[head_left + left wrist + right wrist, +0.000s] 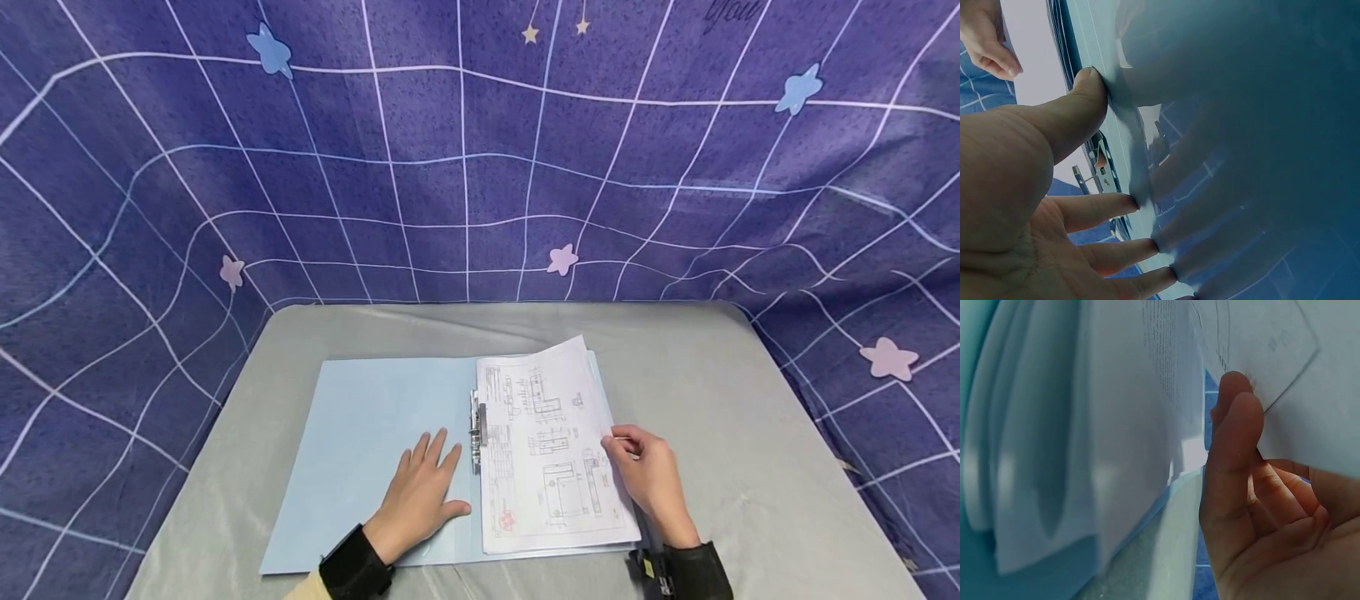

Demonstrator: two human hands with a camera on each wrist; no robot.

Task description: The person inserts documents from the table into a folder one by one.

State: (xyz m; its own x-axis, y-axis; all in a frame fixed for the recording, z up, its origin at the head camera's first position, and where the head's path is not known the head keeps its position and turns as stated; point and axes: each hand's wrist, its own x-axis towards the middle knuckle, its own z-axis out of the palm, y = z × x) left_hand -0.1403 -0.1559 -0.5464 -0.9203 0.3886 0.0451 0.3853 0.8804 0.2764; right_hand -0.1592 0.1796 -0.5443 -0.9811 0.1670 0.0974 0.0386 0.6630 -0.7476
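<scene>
A light blue folder (367, 417) lies spread on the table, its metal clip mechanism (476, 442) along the spine. Papers printed with technical drawings (525, 492) lie over its right side, a red stamp near the bottom of the top sheet. My left hand (416, 500) rests on the inside of the left cover, fingers straight and spread, thumb toward the spine. At the right edge of the papers, my right hand (652, 479) pinches a sheet between thumb and finger. In the right wrist view that lifted sheet (1316, 425) stands apart from other pages (1129, 437), which hang curved.
The table (750, 467) has a grey, slightly wrinkled cover. Behind it and at both sides hangs a purple-blue curtain (420, 192) with grid lines and stars. Black bands (352, 567) sit around both wrists.
</scene>
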